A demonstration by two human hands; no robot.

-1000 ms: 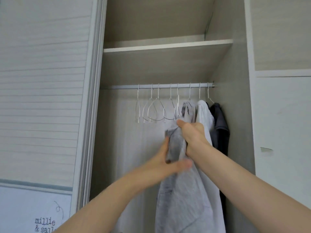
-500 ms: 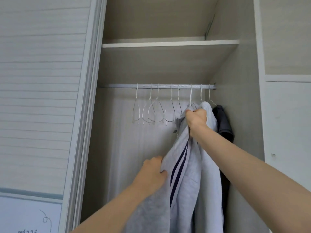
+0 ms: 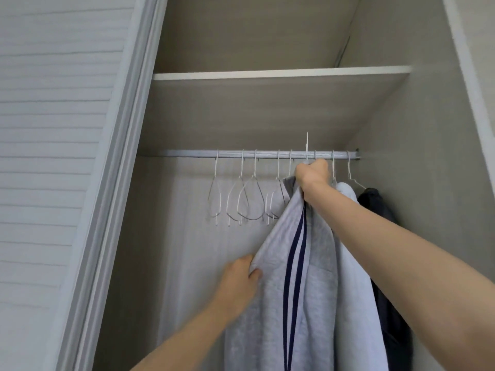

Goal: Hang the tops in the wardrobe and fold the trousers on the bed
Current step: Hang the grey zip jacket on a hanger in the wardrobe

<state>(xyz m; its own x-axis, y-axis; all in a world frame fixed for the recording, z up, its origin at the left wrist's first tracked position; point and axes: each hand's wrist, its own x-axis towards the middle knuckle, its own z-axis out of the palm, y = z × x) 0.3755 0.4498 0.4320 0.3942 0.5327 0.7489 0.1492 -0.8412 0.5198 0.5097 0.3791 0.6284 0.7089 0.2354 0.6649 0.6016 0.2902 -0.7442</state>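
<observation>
A grey top [image 3: 273, 285] with two navy stripes hangs down inside the wardrobe. My right hand [image 3: 312, 174] grips its neck together with a white wire hanger [image 3: 307, 145], whose hook sticks up above the silver rail [image 3: 187, 153]. My left hand [image 3: 239, 277] pinches the top's left edge lower down. A white top [image 3: 356, 277] and a dark top [image 3: 385, 236] hang on the rail to the right.
Several bare white wire hangers [image 3: 241, 194] hang on the rail left of my right hand. A shelf [image 3: 267, 74] runs above the rail. The sliding door [image 3: 53, 156] stands at the left, the wardrobe's side wall [image 3: 428, 183] at the right.
My right hand has lifted the grey top's neck and hanger up to the rail. My left hand has slid down the garment's left edge, and the top now hangs spread out.
</observation>
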